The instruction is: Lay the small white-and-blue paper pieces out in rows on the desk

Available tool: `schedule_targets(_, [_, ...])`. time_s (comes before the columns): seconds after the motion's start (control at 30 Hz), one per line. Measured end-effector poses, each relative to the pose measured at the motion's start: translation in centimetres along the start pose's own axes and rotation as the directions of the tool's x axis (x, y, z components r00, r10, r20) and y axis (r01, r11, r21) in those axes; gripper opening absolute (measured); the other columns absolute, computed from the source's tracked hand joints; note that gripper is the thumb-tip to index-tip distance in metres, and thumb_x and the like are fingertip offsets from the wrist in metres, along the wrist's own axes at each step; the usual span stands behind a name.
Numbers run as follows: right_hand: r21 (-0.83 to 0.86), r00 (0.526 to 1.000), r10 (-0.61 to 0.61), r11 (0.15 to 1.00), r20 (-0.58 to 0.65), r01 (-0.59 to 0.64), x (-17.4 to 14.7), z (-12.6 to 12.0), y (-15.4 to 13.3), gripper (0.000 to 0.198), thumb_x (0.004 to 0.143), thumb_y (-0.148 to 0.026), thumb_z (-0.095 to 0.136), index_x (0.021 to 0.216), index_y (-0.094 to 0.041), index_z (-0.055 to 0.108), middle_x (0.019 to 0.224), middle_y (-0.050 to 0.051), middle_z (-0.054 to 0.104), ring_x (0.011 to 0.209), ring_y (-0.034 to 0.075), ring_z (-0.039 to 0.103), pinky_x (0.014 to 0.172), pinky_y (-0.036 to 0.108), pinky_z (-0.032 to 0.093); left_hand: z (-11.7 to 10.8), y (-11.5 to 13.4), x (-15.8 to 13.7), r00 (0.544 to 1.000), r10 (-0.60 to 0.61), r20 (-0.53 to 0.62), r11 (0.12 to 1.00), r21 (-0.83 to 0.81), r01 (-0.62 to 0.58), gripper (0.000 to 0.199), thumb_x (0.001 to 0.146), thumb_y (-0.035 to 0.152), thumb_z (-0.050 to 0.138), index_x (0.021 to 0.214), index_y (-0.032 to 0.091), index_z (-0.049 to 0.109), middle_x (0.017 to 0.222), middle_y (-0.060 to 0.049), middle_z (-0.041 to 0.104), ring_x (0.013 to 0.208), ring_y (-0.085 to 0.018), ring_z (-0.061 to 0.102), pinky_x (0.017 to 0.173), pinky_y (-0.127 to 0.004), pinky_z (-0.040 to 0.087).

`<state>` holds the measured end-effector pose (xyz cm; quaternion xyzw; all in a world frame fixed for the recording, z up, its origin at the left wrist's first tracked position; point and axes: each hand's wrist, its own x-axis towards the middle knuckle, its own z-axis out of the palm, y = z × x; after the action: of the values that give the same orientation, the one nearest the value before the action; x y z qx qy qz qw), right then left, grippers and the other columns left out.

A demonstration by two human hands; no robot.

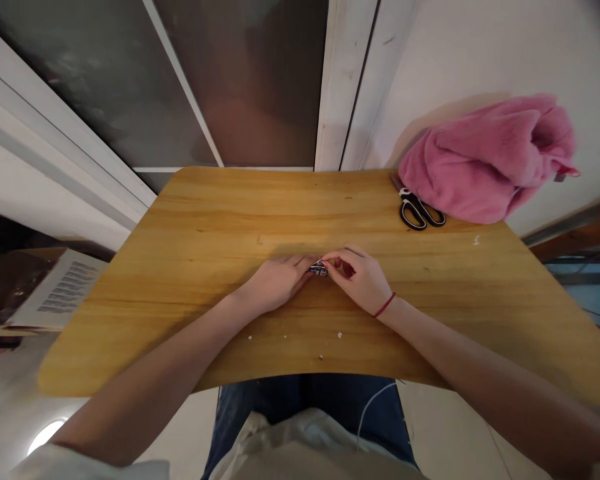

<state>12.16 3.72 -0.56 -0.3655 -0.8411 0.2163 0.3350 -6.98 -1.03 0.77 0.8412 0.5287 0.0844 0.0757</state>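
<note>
Between my two hands, low over the middle of the table, is a small dark-and-white patterned piece (319, 269); its kind is too small to make out. My left hand (281, 281) lies palm down with its fingertips closed on the piece's left side. On the other side my right hand (357, 272), with a red band at the wrist, pinches the piece's upper right edge between thumb and forefinger. Parts of the piece are hidden under the fingers. A few tiny white scraps (339, 335) lie on the wood nearer to me.
Scissors with black handles (416, 212) lie at the table's back right, their blades partly under a pink plush bundle (485, 160). The wooden table (220, 220) meets a glazed door (260, 80) behind. A cardboard box (65, 290) stands low on the left.
</note>
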Motion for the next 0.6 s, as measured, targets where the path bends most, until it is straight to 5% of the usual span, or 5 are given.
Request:
schedule_targets(0.4, [-0.142, 0.987, 0.083, 0.988, 0.141, -0.063, -0.44, -0.57, 0.88, 0.008, 0.081, -0.021, 0.052, 0.082, -0.019, 0.06, 0.078, 0.002, 0.063, 0.069, 0.014, 0.057, 0.063, 0.026, 0.042, 0.1, -0.01, -0.04, 1.0, -0.026, 0.006, 1.0, 0.016, 0.026, 0.04, 0.097, 0.033, 0.03, 0.131, 0.017, 0.045, 0.128, -0.008, 0.059, 0.108, -0.022, 0.06, 0.088, -0.036, 0.048])
schedule_targets(0.6, [-0.143, 0.98, 0.111, 0.986, 0.166, -0.088, -0.45, -0.36, 0.71, 0.026, 0.082, -0.021, 0.049, 0.106, -0.018, 0.058, 0.087, 0.004, 0.063, 0.073, 0.015, 0.058, 0.066, 0.027, 0.043, 0.07, -0.08, -0.08, 1.0, -0.03, 0.009, 0.999, 0.012, 0.03, 0.038, 0.096, 0.032, 0.032, 0.129, 0.018, 0.046, 0.123, -0.009, 0.061, 0.105, -0.022, 0.061, 0.085, -0.035, 0.048])
